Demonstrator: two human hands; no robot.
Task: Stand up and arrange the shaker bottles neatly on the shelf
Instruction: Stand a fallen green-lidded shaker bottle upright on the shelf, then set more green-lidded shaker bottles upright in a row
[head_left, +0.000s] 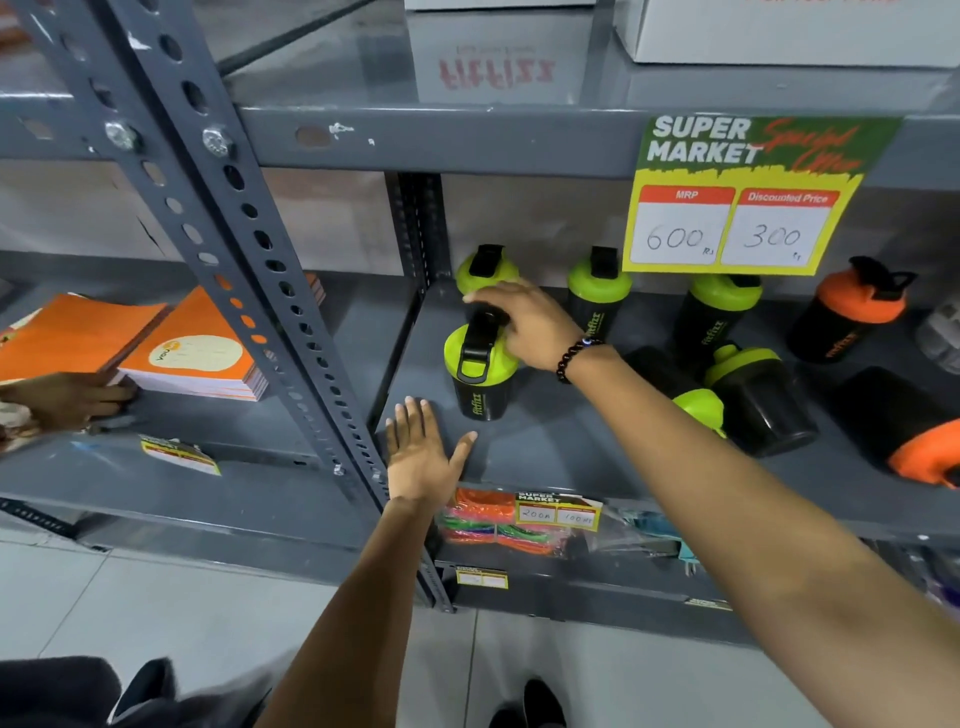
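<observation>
A: Setting the front green shaker (480, 371) upright near the left end of the shelf (545, 447): the right hand (524, 325) rests on its lid, fingers loosely curled round the black flip cap. I'd judge this bottle nearly placed.

B: And the left hand (423, 454)?

A: Flat, fingers spread, holding nothing, on the shelf just beside the bottle's base.

B: Next?

A: Probably the toppled green shaker (698, 405) and the orange one (904, 434). The upright post (410, 291) bounds the left; bare shelf lies in front.
</observation>
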